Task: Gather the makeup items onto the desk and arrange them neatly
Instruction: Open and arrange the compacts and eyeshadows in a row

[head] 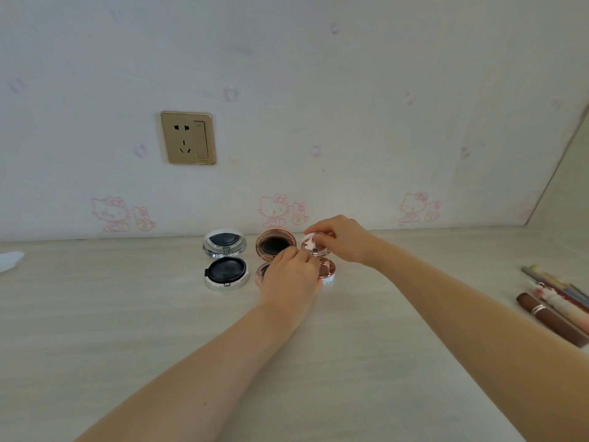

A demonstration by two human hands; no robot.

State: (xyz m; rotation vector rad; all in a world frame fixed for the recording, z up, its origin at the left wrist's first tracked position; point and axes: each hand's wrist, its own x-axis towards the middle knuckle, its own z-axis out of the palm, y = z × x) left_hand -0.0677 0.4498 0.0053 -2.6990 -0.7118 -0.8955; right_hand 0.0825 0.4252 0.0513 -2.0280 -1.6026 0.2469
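Three open round compacts are shown in a row on the pale table [159, 314], close to the wall. At the left, the silver compact [226, 261] lies untouched, its mirrored lid raised toward the wall and its black insert facing up. In the middle, the rose-gold compact [273, 244] is seen with its lid up; its base is largely covered by the left hand [291, 277], which rests over it with fingers [294, 255] curled toward the third compact; what they grasp cannot be told. At the right, the pink compact [320, 258] is held by the right hand [339, 239], whose fingers [318, 240] are curled round the rim of its raised lid; its base stands on the table just beside the left hand. Well apart, at the right edge of the table, a group of lipsticks and pencils [554, 304] lies side by side. A gold wall socket [188, 137] is set above the table, and a white scrap [9, 260] lies at the far left.
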